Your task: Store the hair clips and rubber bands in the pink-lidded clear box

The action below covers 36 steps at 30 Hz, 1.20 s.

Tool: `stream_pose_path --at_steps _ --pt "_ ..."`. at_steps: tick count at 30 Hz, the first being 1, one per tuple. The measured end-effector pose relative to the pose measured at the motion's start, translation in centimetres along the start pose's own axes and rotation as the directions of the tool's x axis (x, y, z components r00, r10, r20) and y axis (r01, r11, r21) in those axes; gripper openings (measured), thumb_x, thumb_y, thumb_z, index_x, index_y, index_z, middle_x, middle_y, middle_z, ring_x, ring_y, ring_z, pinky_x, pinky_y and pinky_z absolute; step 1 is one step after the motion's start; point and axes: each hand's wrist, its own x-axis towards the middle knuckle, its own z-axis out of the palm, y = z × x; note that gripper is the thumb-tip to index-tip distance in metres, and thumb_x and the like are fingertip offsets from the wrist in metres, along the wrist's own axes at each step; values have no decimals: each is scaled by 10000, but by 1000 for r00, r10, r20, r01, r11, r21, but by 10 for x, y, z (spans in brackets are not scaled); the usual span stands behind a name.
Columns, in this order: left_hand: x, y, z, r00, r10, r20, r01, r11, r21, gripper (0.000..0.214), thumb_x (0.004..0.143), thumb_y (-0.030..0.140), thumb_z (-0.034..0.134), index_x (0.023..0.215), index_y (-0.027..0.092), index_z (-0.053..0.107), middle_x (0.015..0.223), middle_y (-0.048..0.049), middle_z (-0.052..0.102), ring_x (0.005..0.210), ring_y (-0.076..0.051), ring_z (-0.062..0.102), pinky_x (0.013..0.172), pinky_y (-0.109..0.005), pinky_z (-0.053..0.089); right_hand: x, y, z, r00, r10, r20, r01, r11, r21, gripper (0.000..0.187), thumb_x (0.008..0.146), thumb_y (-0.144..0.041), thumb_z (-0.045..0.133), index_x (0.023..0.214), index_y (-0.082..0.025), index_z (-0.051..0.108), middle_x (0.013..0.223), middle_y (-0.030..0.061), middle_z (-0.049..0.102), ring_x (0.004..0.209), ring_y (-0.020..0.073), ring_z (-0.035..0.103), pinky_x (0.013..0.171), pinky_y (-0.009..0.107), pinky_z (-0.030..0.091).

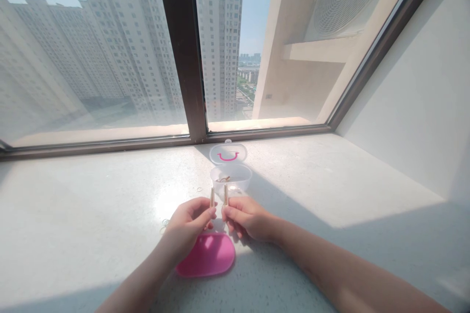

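Note:
My left hand [189, 224] pinches a slim gold hair clip [212, 197] upright between thumb and fingers. Opposite it, my right hand [247, 216] grips a second gold hair clip [225, 195], also pointing up. A small gap separates the two clips. Just beyond them stands a clear plastic box [235, 187] with a few brownish-gold pieces inside. Its clear oval lid [216, 151], bearing a pink handle [228, 159], is at the back of the box. Below my hands lies a flat pink oval lid or plate [211, 257], partly covered by my left hand.
Thin pale rings [199, 189] lie on the white speckled sill [91, 220], with more [165, 224] beside my left wrist. A dark-framed window [198, 129] rises behind the box. At the right is a white wall [411, 122].

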Motion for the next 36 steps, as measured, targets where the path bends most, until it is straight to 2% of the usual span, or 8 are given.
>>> stream_pose_path --at_steps 22,36 --pt "3 -6 2 1000 -26 3 26 999 -27 238 843 373 614 833 139 661 713 -28 624 645 -144 564 604 -240 424 0 -1 1 1000 -4 -8 4 998 -63 210 933 -307 471 811 -150 539 590 -24 545 398 61 444 373 165 316" --pt "2 -5 1 999 3 -34 -3 1000 4 217 842 367 614 846 156 666 789 -50 682 657 -153 591 638 -258 458 -1 -3 1 1000 9 -8 -10 997 -79 222 937 -320 471 806 -153 536 597 -24 542 401 61 445 371 165 319"
